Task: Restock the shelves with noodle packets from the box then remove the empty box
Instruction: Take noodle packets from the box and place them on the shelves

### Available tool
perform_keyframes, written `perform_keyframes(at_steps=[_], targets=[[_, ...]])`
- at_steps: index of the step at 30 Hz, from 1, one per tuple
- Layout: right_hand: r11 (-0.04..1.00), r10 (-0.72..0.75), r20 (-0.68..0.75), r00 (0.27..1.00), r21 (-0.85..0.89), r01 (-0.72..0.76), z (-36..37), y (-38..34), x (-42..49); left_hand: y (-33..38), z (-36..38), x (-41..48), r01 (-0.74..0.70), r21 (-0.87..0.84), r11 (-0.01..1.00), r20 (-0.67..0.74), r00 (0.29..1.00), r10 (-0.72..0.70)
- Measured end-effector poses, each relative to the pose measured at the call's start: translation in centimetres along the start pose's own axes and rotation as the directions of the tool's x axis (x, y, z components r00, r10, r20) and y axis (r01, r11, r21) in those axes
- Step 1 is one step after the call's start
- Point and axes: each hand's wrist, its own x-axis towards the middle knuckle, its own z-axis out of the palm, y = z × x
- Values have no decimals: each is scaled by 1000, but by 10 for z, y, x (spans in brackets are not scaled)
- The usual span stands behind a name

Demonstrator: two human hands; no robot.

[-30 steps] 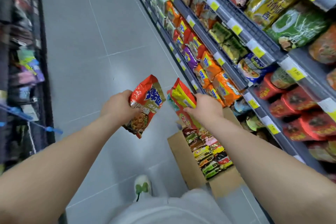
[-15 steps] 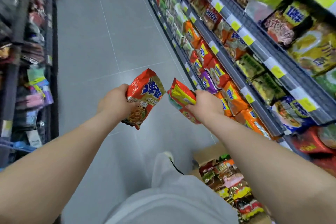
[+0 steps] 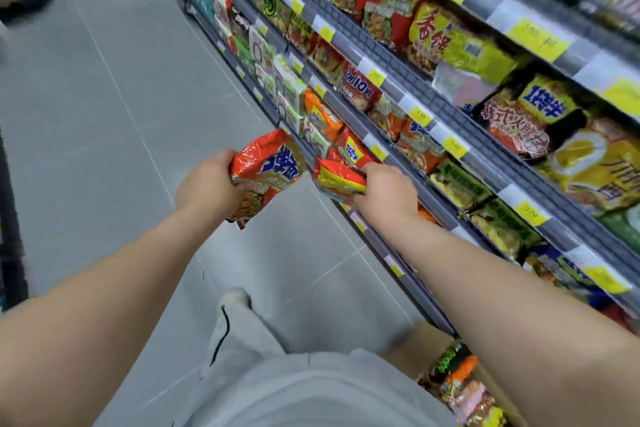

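Left hand (image 3: 207, 185): gripping 1 orange noodle packet (image 3: 266, 170), fingers curling round it.
Right hand (image 3: 384, 192): clamping fingers on red-yellow packet (image 3: 341, 177).

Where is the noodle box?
Head view, bottom right: the noodle box stands on the floor beside the shelves, just under the person's right arm, with packets inside.

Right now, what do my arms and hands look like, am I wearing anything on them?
Both arms are bare: no sleeve shows on the left forearm or the right forearm up to the frame edge. The left hand and right hand wear no gloves, and no watch, bracelet or ring is visible. No markings show.
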Motion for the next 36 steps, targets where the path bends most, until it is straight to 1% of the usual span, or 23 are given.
perform_keyframes(at_steps=[3, 6, 9, 12, 14, 16, 19, 23, 27, 31, 36], targets=[[998, 61, -41, 997, -28, -62, 1, -15, 40, 4, -8, 75, -131, 37, 991, 30, 991, 130], [992, 110, -77, 991, -60, -115, -9, -29, 67, 17, -20, 133, -268, 48, 962, 53, 963, 266], [977, 159, -201, 967, -111, -183, -15, -37, 90, 40, -32, 177, -428, 72, 901, 46, 904, 426], [947, 189, -309, 932, -195, -256, -13, -34, 112, 64, -36, 217, -588, 104, 802, 12, 807, 590], [926, 194, -403, 895, -226, -303, -14, -28, 131, 82, -35, 245, -695, 122, 709, -24, 712, 702], [912, 197, -474, 858, -233, -338, -15, -20, 150, 98, -30, 269, -761, 147, 632, -44, 633, 773], [900, 243, -516, 821, -195, -389, -17, -9, 183, 120, -22, 302, -806, 203, 556, -84, 552, 830], [893, 288, -541, 790, -146, -425, -20, 0, 213, 138, -13, 335, -862, 275, 425, -119, 409, 905], [869, 335, -545, 768, -137, -476, -22, 7, 240, 153, -4, 368, -893, 272, 358, -138, 332, 933], [828, 366, -580, 728, -154, -539, -18, 12, 267, 175, 8, 415, -936, 266, 229, -143, 197, 970], [726, 472, -612, 635, -138, -673, -9, 6, 303, 198, 29, 475, -972, 215, 93, -79, 77, 994]])
